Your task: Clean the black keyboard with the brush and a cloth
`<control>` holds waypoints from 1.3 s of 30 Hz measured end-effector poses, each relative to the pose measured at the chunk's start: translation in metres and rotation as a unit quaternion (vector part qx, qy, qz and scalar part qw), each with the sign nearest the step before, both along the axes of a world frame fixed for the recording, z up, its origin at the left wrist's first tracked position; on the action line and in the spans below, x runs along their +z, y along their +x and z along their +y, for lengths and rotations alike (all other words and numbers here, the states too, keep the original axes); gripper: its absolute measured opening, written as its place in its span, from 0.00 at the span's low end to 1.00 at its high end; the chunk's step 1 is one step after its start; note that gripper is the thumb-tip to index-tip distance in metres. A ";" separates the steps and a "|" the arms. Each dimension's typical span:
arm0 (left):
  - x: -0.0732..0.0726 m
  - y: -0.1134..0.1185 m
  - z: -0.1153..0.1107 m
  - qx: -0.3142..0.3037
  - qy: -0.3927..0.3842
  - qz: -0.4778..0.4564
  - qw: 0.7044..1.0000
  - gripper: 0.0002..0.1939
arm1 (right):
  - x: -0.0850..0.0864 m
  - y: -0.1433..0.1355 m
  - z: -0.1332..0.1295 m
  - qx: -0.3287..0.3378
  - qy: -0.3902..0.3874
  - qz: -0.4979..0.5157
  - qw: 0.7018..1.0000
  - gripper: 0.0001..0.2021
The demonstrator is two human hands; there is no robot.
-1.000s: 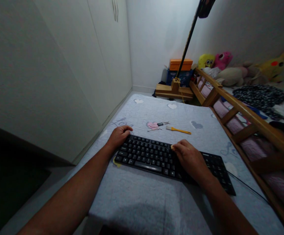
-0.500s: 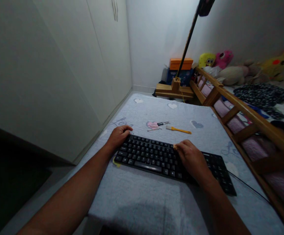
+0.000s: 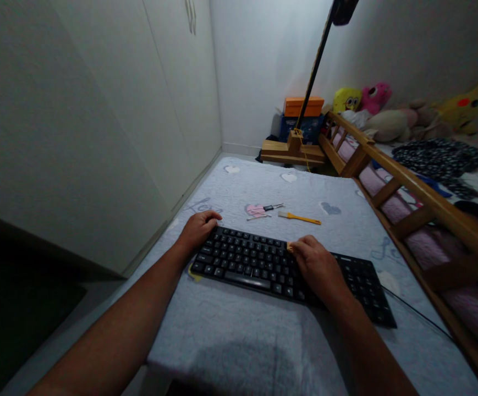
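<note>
A black keyboard (image 3: 247, 258) lies at a slant on the cloth-covered table (image 3: 230, 324). My left hand (image 3: 199, 228) is closed at the keyboard's upper left corner, thumb and fingers on its edge. Over the upper keys right of the middle, my right hand (image 3: 315, 261) pinches a small tan piece (image 3: 290, 246), which touches the keyboard's top row. Beyond the keyboard lie a yellow-handled brush (image 3: 300, 218), a dark-handled metal tool (image 3: 272, 207) and a thin white swab (image 3: 259, 217).
White cabinet doors (image 3: 139, 110) rise along the left. A wooden rail (image 3: 424, 198) runs down the right, with plush toys behind it. A wooden stand (image 3: 292, 148) with a tall pole is at the back. The keyboard's cable (image 3: 420, 314) trails right.
My right hand has shifted slightly left along the keyboard's top row with the tan piece. My left hand stays at the corner.
</note>
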State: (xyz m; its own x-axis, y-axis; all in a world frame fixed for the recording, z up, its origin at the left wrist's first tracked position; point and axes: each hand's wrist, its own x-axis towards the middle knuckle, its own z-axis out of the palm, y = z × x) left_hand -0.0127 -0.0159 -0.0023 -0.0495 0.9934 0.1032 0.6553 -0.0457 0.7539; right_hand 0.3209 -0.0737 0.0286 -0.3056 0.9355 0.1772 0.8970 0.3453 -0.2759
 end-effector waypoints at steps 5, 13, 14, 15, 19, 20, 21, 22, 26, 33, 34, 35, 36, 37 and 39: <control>0.001 0.001 -0.001 -0.001 -0.003 0.002 1.000 0.19 | 0.001 0.009 -0.001 -0.004 -0.010 0.002 1.000 0.11; -0.001 0.000 0.000 0.007 -0.013 0.001 1.000 0.19 | 0.000 0.007 -0.003 0.003 0.021 0.022 1.000 0.11; -0.001 0.000 0.000 0.005 -0.013 0.000 1.000 0.19 | 0.000 0.005 -0.003 0.006 0.023 0.023 0.999 0.11; -0.001 0.000 0.000 0.004 -0.012 0.000 1.000 0.19 | 0.000 0.002 -0.003 0.009 0.023 0.023 0.999 0.11; -0.001 0.001 0.001 0.006 -0.009 -0.004 1.000 0.19 | -0.001 -0.003 -0.003 0.016 0.014 0.016 1.000 0.11; -0.001 0.001 0.001 0.008 -0.010 -0.005 1.000 0.19 | -0.002 -0.003 -0.002 0.015 0.012 0.014 1.000 0.11; 0.000 0.001 0.001 0.010 -0.010 -0.006 1.000 0.19 | -0.003 -0.003 -0.002 0.014 0.010 0.012 1.000 0.11; 0.000 0.001 0.001 0.011 -0.011 -0.006 1.000 0.19 | -0.003 -0.002 -0.002 0.012 0.008 0.011 1.000 0.11; 0.002 0.001 0.001 0.006 -0.009 -0.003 1.000 0.18 | -0.002 0.003 -0.001 0.004 -0.006 0.007 1.000 0.11; 0.002 0.002 -0.001 0.007 -0.011 -0.001 1.000 0.19 | 0.000 0.008 -0.005 -0.003 -0.009 0.020 1.000 0.12; 0.002 0.002 -0.001 0.007 -0.010 0.000 1.000 0.19 | 0.000 0.007 -0.006 -0.002 -0.004 0.025 1.000 0.12; 0.001 0.002 -0.001 0.008 -0.009 0.000 1.000 0.19 | 0.001 0.006 -0.006 0.001 0.000 0.029 1.000 0.12; 0.001 0.002 -0.001 0.008 -0.010 0.000 1.000 0.19 | 0.001 0.004 -0.007 0.005 0.003 0.033 0.999 0.12; 0.001 0.002 -0.001 0.008 -0.009 0.001 1.000 0.19 | 0.001 0.002 -0.008 0.008 0.004 0.036 0.999 0.13; 0.001 0.002 0.000 0.008 -0.011 0.003 1.000 0.19 | 0.001 -0.001 -0.009 0.014 0.001 0.038 0.999 0.12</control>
